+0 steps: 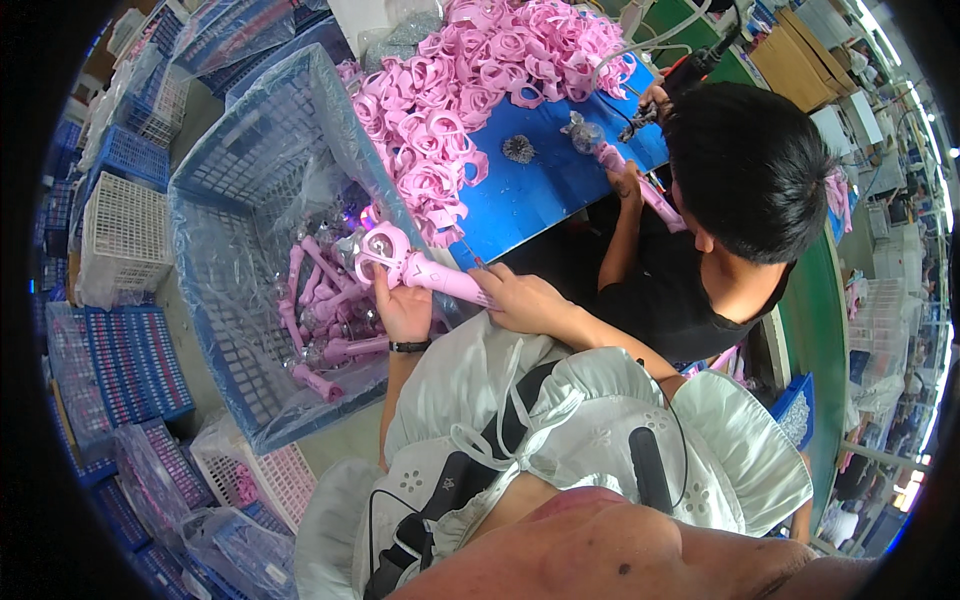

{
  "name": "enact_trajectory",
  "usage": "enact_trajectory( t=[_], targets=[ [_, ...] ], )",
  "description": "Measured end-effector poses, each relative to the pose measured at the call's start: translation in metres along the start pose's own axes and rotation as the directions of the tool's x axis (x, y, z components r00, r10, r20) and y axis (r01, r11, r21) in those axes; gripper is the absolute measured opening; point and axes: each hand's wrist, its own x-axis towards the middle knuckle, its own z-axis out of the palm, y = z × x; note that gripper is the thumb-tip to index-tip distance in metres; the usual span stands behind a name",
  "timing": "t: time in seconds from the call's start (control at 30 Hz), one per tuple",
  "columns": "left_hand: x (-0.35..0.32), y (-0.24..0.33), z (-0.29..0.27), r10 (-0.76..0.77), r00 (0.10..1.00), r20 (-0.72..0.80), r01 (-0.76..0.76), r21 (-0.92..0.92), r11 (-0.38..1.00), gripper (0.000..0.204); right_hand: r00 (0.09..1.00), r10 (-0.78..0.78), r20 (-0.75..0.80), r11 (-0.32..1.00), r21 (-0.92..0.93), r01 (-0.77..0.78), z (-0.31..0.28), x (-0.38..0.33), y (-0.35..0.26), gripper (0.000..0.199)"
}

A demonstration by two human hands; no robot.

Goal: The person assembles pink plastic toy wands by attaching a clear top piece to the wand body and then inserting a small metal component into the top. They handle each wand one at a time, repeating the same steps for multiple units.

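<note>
A pink toy wand (445,277) lies across my two hands, over the right edge of a blue plastic crate. My left hand (403,308) holds it just below its head, where a pink ring surrounds a clear dome; some of its fingers are hidden behind the wand. Around the end of the handle, the fingers of my right hand (527,300) are closed. Inside the crate (222,290), lined with clear plastic, lie several more pink wands (322,290) with clear domes. A small purple-blue light glows among them, near the wand's head.
Pink rose-shaped rings (430,130) are heaped on a blue tabletop (525,205) beyond my hands. A co-worker (745,180) on the right holds another pink wand (655,200) and a tool. Stacked blue crates (130,360) and white baskets (125,235) line the left.
</note>
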Motion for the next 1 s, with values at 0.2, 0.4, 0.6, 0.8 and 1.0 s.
enact_trajectory(
  t=[0.2, 0.4, 0.6, 0.8, 1.0],
  targets=[
    [0.0023, 0.0009, -0.0047, -0.041, 0.999, -0.028, 0.04, -0.034, 0.999, 0.046, 1.0, 0.0, 0.006, 1.0, 0.012, 0.0, 0.0006, 0.0007, 0.0011, 0.051],
    [0.0019, 0.0001, -0.0054, -0.044, 0.999, 0.003, 0.044, -0.03, 0.999, 0.048, 1.0, -0.004, 0.016, 1.0, 0.019, 0.004, -0.0006, 0.0008, 0.002, 0.053],
    [0.0023, -0.001, -0.0055, -0.041, 0.999, 0.01, 0.041, -0.014, 0.999, 0.047, 0.999, 0.005, 0.042, 1.0, 0.021, -0.006, -0.0009, 0.0006, 0.0037, 0.054],
    [0.0022, -0.0012, -0.0058, -0.033, 0.999, 0.005, 0.034, -0.025, 0.999, 0.046, 0.999, -0.001, 0.047, 0.999, 0.032, -0.001, 0.0006, 0.0007, 0.0061, 0.055],
    [-0.0017, -0.0065, 0.0034, -0.046, 0.999, 0.027, 0.045, 0.028, 0.999, 0.055, 0.999, 0.028, 0.045, 0.998, 0.057, -0.03, -0.0036, -0.0006, 0.0047, 0.057]
  ],
)
